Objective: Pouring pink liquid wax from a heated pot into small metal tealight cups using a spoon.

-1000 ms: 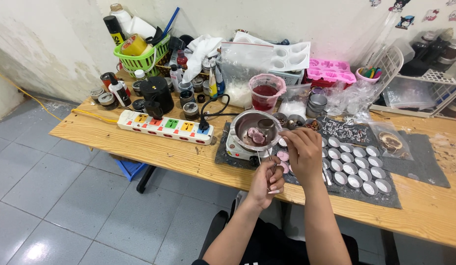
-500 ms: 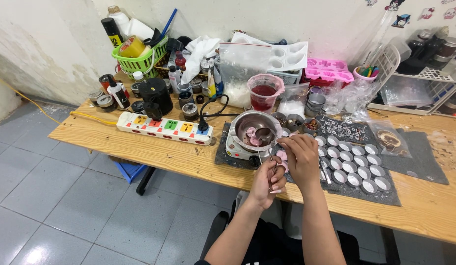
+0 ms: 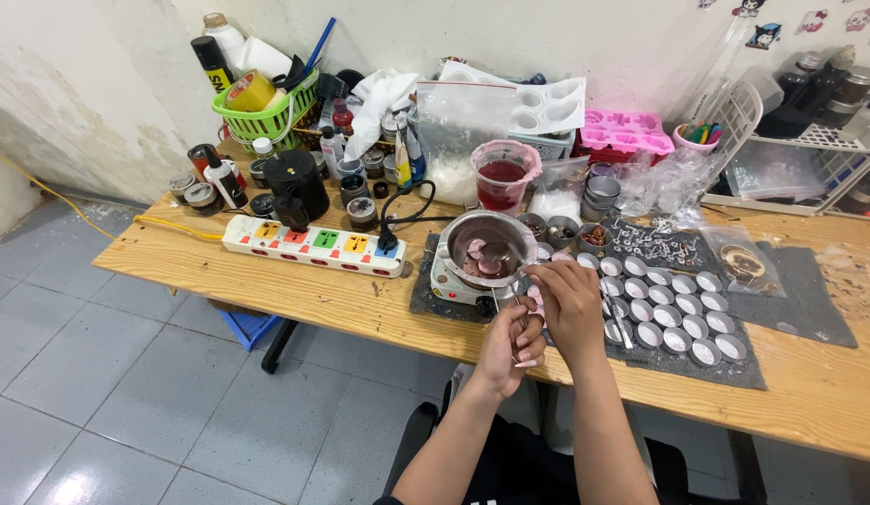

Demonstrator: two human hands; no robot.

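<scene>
My left hand (image 3: 508, 346) is curled at the table's front edge, its fingers closed on a thin metal tool that points toward the small metal pot (image 3: 482, 251). The pot holds pink wax pieces and sits on a white hot plate (image 3: 454, 282). My right hand (image 3: 571, 304) is bent over, fingertips touching the left hand's fingers. What it pinches is hidden. Just right of the hands, several small round metal tins (image 3: 674, 313) stand in rows on a dark mat (image 3: 734, 369).
A white power strip (image 3: 313, 245) with coloured sockets lies left of the hot plate, with a black plug cable. Behind are a cup of red liquid (image 3: 502, 176), a green basket (image 3: 267, 117), jars, bottles, white and pink moulds (image 3: 627, 133) and plastic bags.
Both hands stay together at the same spot in front of the pot. The right hand has tilted slightly lower over the left.
</scene>
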